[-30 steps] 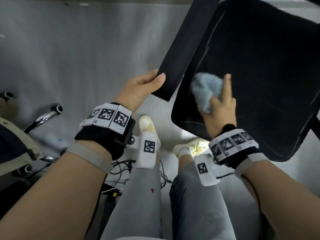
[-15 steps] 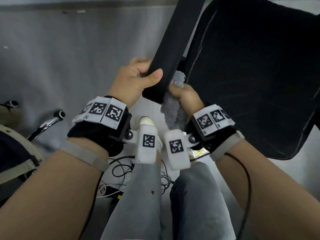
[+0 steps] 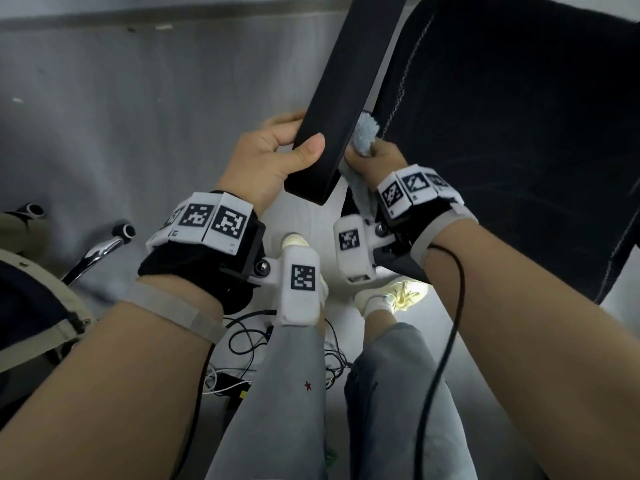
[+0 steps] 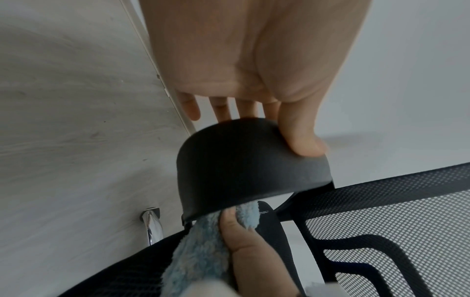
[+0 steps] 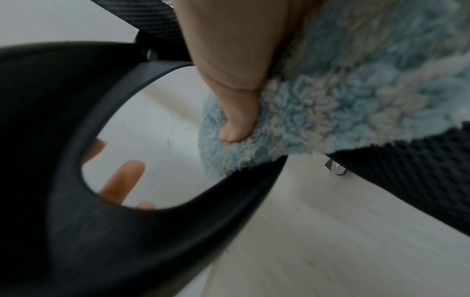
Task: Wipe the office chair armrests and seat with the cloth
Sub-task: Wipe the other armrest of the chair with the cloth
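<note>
A black office chair fills the upper right of the head view, its mesh seat beside a long black armrest. My left hand grips the near end of the armrest, thumb on top, fingers underneath. My right hand holds a fluffy light-blue cloth, bunched in curled fingers, against the armrest's inner side, in the gap next to the seat. In the right wrist view the cloth presses on the curved armrest frame, my thumb over it.
A second chair's chrome base with castors stands at the left. Cables lie on the pale floor by my feet. The chair's mesh backrest shows in the left wrist view. A baseboard runs along the far wall.
My right hand left the seat with the cloth and moved left to the armrest's inner side. My left hand slid further along the armrest end and closed round it.
</note>
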